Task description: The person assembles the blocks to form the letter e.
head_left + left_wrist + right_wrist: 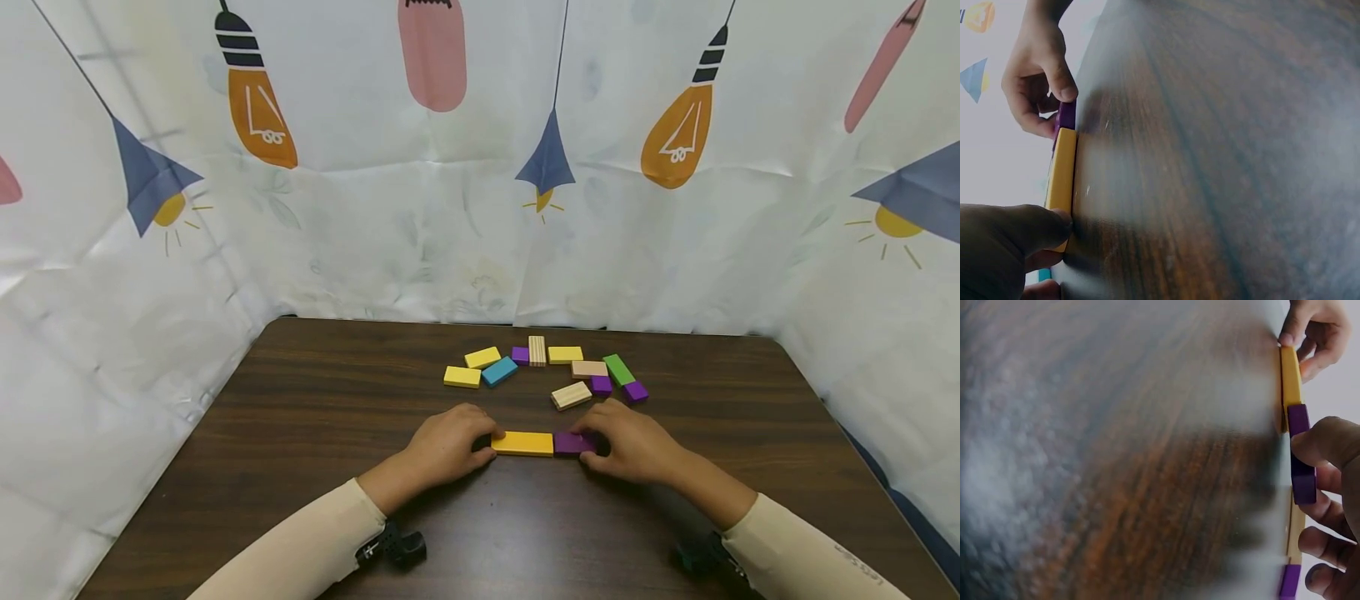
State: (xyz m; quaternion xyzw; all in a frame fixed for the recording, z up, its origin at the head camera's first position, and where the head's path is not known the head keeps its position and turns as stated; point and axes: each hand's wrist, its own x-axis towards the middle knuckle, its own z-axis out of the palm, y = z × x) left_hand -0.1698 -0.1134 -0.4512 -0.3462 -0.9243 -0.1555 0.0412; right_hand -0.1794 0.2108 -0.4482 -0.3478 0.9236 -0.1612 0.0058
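Hands (453, 443) (633, 442) hold a yellow block (525, 444) and a purple block (566, 444), end to end.

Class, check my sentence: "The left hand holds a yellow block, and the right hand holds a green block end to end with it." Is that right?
Not quite: the block in the right hand is purple, not green, as the head view shows. The left hand does hold a yellow block.

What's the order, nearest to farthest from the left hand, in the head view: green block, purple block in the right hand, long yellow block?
1. Long yellow block: held by the left hand.
2. Purple block: right of the yellow, held by the right hand.
3. Green block: farther right and farther back.
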